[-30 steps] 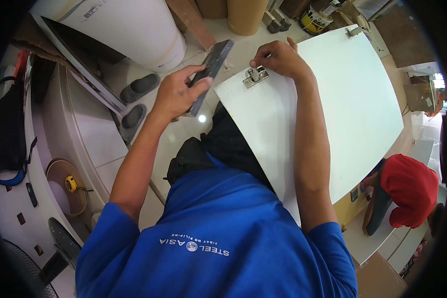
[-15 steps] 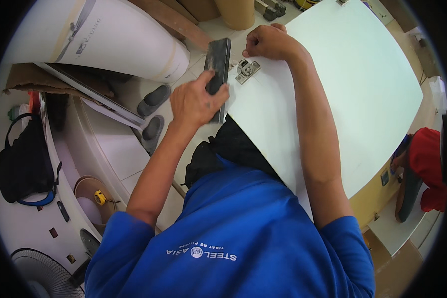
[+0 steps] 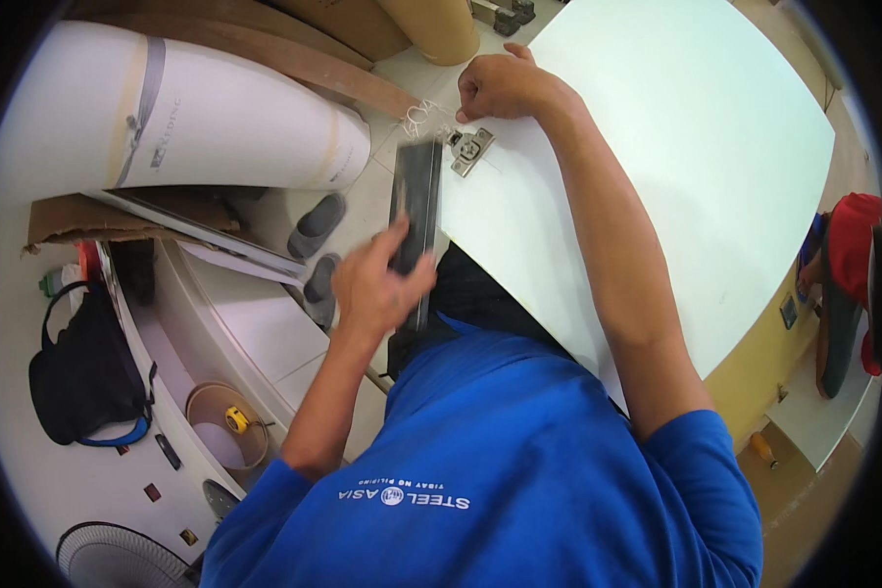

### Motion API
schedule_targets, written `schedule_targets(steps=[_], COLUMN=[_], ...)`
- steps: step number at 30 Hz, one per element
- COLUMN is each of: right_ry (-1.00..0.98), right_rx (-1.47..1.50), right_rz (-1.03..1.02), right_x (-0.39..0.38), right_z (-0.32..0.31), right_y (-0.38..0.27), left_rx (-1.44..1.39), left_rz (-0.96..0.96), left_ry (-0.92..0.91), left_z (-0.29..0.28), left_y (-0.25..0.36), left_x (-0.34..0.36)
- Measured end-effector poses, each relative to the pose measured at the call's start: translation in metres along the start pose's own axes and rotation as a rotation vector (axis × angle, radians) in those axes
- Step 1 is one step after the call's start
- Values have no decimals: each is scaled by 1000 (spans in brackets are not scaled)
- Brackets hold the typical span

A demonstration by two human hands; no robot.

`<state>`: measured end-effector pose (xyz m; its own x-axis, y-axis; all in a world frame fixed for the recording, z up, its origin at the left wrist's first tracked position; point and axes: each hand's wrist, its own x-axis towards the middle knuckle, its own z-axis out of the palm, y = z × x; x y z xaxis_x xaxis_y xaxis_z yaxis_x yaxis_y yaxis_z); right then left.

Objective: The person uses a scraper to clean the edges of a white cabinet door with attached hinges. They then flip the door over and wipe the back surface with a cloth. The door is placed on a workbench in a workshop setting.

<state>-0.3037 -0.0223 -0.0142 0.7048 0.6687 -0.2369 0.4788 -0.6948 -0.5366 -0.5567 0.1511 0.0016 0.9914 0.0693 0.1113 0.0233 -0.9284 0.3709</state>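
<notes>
My left hand (image 3: 380,276), blurred by motion, grips a long dark rectangular block (image 3: 415,208) held at the left edge of a white panel (image 3: 706,186). My right hand (image 3: 500,90) is closed over the panel's upper-left edge, just above a metal hinge (image 3: 470,152) fixed near that corner. My right forearm lies over the panel, which rests across my lap. Part of the right hand's fingers is hidden behind the hand itself.
Left are a large white roll (image 3: 225,118), grey slippers (image 3: 314,227), a black bag (image 3: 83,382), a bucket (image 3: 227,412) with tape measure, and a fan (image 3: 118,559). A wooden plank (image 3: 294,64) lies behind. At right, another person's red sleeve (image 3: 853,245) shows.
My left hand has swept the dark block downward toward my body. My right hand stays curled near the hinge at the panel's edge. The whole view has shifted somewhat.
</notes>
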Motion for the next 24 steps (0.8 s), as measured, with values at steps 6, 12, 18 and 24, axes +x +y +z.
schedule_targets(steps=[6,12,18,24], right_ry=[-3,143,168,208], right_rx=[24,37,24,367], right_rz=[-60,-96,-72,-81], right_x=[2,11,24,21], right_z=[0,9,20,16], right_y=[8,8,21,29], left_rx=[-657,-151,-270,-695], left_rz=[-309,-210,-111,-316], left_ry=[147,-3,14,144], left_z=[-35,16,9,-17], left_y=[-61,-57,-33,-61], left_x=[-43,43,-23,-33])
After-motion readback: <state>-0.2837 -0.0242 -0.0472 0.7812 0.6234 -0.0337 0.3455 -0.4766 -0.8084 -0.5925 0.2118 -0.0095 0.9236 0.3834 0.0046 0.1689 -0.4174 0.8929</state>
